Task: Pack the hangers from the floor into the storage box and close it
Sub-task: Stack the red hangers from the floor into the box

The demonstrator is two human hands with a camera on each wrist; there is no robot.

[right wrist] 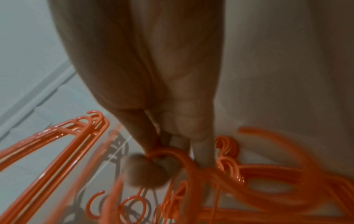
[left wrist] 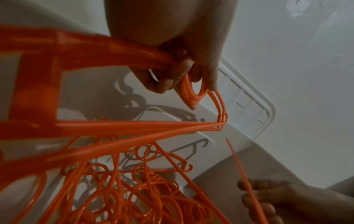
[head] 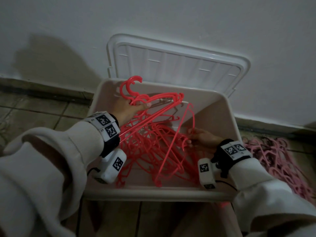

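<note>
A beige storage box (head: 229, 117) stands on the floor with its white lid (head: 171, 59) propped open against the wall. Several red plastic hangers (head: 150, 144) lie tangled inside. My left hand (head: 131, 106) grips a bunch of red hangers (head: 153, 100) by their necks over the box's far left part; the same bunch of hangers (left wrist: 134, 125) fills the left wrist view, my curled fingers (left wrist: 176, 71) round it. My right hand (head: 201, 135) is inside the box at the right and holds one hanger (head: 179, 134) tilted upright. In the right wrist view its fingers (right wrist: 184, 136) curl at a hook (right wrist: 182, 156).
A heap of pale pink hangers (head: 277, 158) lies on the tiled floor right of the box. The white wall stands close behind the lid. A dark skirting strip (head: 44, 93) runs along the wall's foot at the left.
</note>
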